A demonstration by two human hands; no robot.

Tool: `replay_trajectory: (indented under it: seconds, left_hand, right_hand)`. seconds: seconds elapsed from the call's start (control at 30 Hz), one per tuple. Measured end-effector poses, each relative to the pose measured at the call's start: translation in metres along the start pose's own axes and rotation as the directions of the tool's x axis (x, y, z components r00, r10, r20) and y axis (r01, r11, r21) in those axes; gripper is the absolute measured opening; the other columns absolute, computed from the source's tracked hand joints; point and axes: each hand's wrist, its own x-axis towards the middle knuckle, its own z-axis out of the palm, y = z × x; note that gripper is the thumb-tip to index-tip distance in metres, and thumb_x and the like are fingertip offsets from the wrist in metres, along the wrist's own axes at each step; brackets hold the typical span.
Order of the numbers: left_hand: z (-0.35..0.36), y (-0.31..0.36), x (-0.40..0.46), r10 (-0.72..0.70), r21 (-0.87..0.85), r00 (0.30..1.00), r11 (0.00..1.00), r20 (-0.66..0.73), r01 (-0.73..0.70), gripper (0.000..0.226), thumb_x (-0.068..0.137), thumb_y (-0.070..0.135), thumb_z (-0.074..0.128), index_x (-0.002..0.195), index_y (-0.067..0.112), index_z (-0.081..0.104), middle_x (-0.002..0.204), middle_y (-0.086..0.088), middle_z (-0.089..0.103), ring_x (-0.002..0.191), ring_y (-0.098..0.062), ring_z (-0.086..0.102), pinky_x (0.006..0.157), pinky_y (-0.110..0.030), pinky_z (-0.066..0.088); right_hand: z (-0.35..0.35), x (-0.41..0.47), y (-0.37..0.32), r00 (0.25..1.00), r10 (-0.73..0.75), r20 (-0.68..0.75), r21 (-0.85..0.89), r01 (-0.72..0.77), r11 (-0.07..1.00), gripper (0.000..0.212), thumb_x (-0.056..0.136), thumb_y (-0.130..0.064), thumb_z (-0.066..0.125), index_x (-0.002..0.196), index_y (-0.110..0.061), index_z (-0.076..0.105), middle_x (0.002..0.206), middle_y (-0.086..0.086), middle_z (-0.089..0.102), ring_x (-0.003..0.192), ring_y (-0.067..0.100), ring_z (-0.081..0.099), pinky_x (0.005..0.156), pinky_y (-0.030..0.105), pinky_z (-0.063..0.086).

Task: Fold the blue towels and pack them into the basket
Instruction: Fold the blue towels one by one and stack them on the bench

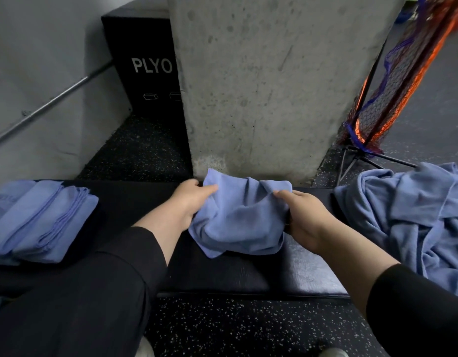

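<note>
A crumpled blue towel (238, 217) lies on the black padded bench (222, 274) in front of me. My left hand (189, 202) grips its left edge near the top corner. My right hand (302, 215) holds its right edge, fingers curled into the cloth. A stack of folded blue towels (39, 222) rests on the bench at the left. A loose heap of unfolded blue towels (413, 217) covers the bench's right end. No basket is in view.
A concrete pillar (269, 81) rises just behind the bench. A black plyo box (145, 65) stands at the back left, beside a grey wall with a metal rail. A folded orange and blue net on a stand (393, 81) leans at the right. Speckled rubber floor lies below.
</note>
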Motion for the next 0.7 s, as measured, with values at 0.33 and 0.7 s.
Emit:
replay_trajectory:
  seconds: [0.33, 0.7]
  left_hand:
    - [-0.036, 0.009, -0.009, -0.064, -0.384, 0.99, 0.917, 0.124, 0.107, 0.025, 0.104, 0.022, 0.052, 0.123, 0.014, 0.067, 0.113, -0.011, 0.074, 0.102, -0.025, 0.07, 0.087, -0.04, 0.055]
    - [-0.058, -0.001, -0.026, -0.048, -0.283, 0.965, 0.951, 0.258, 0.123, 0.016, 0.104, 0.018, 0.051, 0.105, 0.012, 0.066, 0.108, -0.014, 0.072, 0.09, -0.024, 0.071, 0.082, -0.04, 0.056]
  right_hand:
    - [-0.012, -0.002, -0.021, 0.987, -0.07, 0.141, 0.019, 0.069, 0.997, 0.032, 0.094, -0.024, 0.067, 0.105, 0.006, 0.07, 0.109, 0.018, 0.073, 0.101, 0.028, 0.07, 0.094, 0.04, 0.053]
    - [-0.022, -0.004, -0.015, 0.999, -0.041, 0.011, 0.046, 0.041, 0.998, 0.033, 0.096, -0.027, 0.066, 0.113, 0.0, 0.072, 0.113, 0.017, 0.073, 0.104, 0.027, 0.07, 0.093, 0.039, 0.052]
